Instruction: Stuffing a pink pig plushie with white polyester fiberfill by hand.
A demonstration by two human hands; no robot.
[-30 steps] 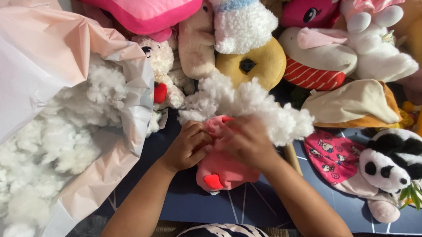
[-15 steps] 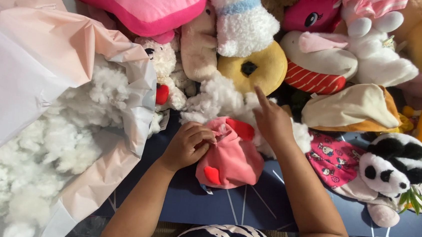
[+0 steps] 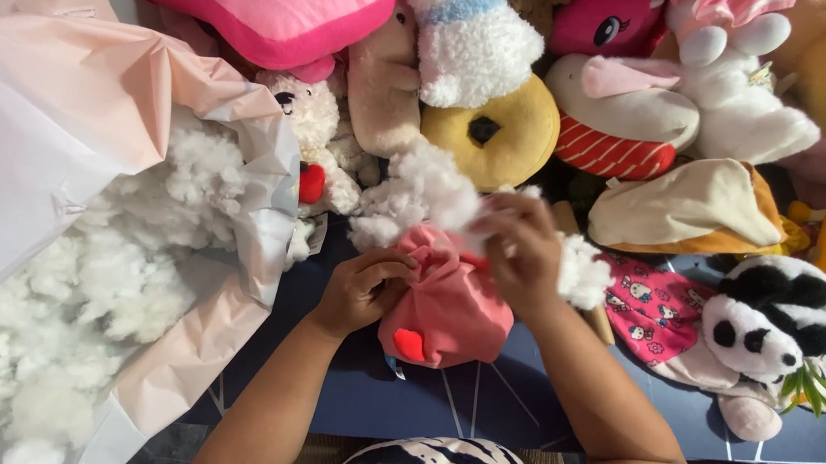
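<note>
Left hand [image 3: 361,292] gripping pink plush skin [image 3: 446,308]; blurred right hand [image 3: 521,255] pinching stuffing [image 3: 421,193]

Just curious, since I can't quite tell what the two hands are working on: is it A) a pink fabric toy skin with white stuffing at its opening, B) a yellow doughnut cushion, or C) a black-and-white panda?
A: both hands grip the pink fabric toy skin, with white stuffing at its opening.

Bag of stuffing [image 3: 86,265] left, toy skin [image 3: 446,308] centre between 2 hands, plush pile [image 3: 639,103] behind, panda [image 3: 780,315] right
</note>
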